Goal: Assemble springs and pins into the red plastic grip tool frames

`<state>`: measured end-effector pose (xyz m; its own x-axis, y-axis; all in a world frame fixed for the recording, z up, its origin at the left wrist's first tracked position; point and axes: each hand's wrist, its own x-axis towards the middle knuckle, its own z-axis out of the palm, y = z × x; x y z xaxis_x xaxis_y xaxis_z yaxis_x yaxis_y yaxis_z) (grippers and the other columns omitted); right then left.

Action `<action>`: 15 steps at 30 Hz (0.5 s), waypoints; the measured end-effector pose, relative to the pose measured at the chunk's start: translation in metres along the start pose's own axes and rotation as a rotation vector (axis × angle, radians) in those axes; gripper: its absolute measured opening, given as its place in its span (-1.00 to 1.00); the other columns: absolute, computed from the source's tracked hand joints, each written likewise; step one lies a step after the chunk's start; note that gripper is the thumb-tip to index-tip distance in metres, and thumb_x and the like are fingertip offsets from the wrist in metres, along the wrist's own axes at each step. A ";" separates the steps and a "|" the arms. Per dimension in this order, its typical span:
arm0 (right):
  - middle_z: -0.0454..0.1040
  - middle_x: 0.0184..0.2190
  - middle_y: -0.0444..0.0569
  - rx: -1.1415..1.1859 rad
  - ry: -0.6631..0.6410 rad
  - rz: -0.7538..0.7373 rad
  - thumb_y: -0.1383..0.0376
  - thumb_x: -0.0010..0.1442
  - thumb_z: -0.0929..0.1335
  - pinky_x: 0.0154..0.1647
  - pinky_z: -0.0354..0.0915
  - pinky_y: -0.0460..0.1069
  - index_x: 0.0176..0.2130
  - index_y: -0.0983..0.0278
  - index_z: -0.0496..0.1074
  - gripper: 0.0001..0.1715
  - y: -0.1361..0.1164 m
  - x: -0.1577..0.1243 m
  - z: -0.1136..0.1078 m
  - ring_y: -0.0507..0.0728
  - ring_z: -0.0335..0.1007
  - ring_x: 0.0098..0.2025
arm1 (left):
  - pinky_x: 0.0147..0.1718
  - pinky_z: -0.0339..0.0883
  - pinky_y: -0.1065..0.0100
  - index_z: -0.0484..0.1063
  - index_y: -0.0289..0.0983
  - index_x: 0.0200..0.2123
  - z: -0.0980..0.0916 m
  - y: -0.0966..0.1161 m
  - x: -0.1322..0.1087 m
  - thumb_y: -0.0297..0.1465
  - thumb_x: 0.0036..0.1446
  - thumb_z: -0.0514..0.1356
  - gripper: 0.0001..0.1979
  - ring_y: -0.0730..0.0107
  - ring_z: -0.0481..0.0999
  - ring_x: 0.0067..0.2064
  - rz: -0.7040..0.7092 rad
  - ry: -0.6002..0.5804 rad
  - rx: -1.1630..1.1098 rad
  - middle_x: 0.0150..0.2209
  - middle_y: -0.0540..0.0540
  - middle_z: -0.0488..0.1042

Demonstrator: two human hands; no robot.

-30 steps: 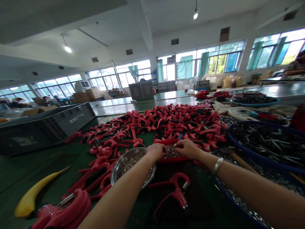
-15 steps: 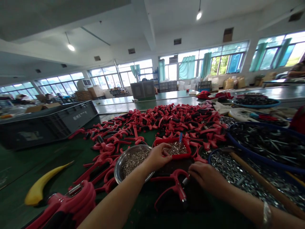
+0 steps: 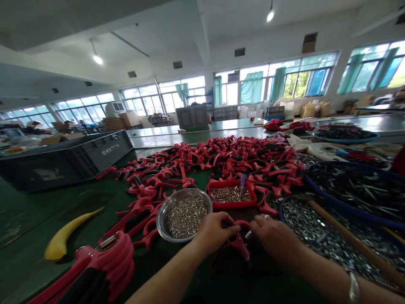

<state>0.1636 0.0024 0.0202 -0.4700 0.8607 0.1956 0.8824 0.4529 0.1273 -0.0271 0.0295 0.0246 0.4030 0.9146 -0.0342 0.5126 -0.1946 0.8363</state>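
A red spring clamp point(image 3: 242, 249) with a metal coil spring lies on the dark work surface in front of me. My left hand point(image 3: 217, 232) is at its upper left, thumb and fingers pinched together; anything small between them is hidden. At the clamp's right side, my right hand point(image 3: 272, 234) has its fingers curled against it beside the spring. Just beyond my left hand are a steel bowl point(image 3: 160, 219) of small metal pieces and a red tray point(image 3: 232, 205) of metal pins, with a blue-handled thing standing in it.
Many red-and-black clamp parts point(image 3: 218, 154) are heaped behind the tray. Stacked clamps point(image 3: 117, 261) and a banana point(image 3: 61, 242) lie left, below a grey crate point(image 3: 95, 162). Blue-rimmed basins point(image 3: 283, 215) with metal rings and a wooden-handled hammer point(image 3: 341, 234) occupy the right.
My left hand has left the red tray and come down towards me to the clamp. My right hand stays by the clamp's spring. The view has shifted slightly.
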 end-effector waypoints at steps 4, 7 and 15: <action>0.47 -0.39 0.01 -0.038 0.044 0.025 0.56 0.01 0.23 -0.48 0.24 -0.08 -0.27 0.24 0.44 -0.64 0.000 -0.008 0.005 0.11 0.39 -0.40 | -0.37 0.22 0.38 0.47 -0.20 -0.46 0.006 0.004 -0.003 -0.17 -0.05 0.20 -0.78 0.36 0.43 -0.34 0.080 0.152 0.323 -0.41 0.01 0.48; 0.48 -0.36 0.00 -0.054 0.110 0.038 0.54 0.01 0.24 -0.46 0.28 -0.10 -0.15 0.25 0.41 -0.59 0.000 -0.016 0.012 0.10 0.41 -0.38 | -0.36 0.20 0.39 0.46 -0.19 -0.43 0.009 0.006 -0.004 -0.16 0.02 0.15 -0.77 0.38 0.42 -0.35 0.082 0.187 0.433 -0.37 0.01 0.47; 0.47 -0.35 -0.01 0.056 0.102 0.094 0.48 0.12 0.20 -0.39 0.35 -0.07 -0.14 0.23 0.41 -0.65 -0.001 -0.018 0.016 0.10 0.43 -0.35 | -0.36 0.21 0.39 0.43 -0.19 -0.37 0.007 0.015 -0.005 -0.22 0.06 0.12 -0.81 0.34 0.43 -0.31 0.066 0.135 0.596 -0.33 -0.01 0.45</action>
<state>0.1711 -0.0100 0.0013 -0.3827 0.8729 0.3026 0.9210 0.3863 0.0503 -0.0159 0.0192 0.0336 0.3687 0.9232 0.1089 0.8415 -0.3812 0.3827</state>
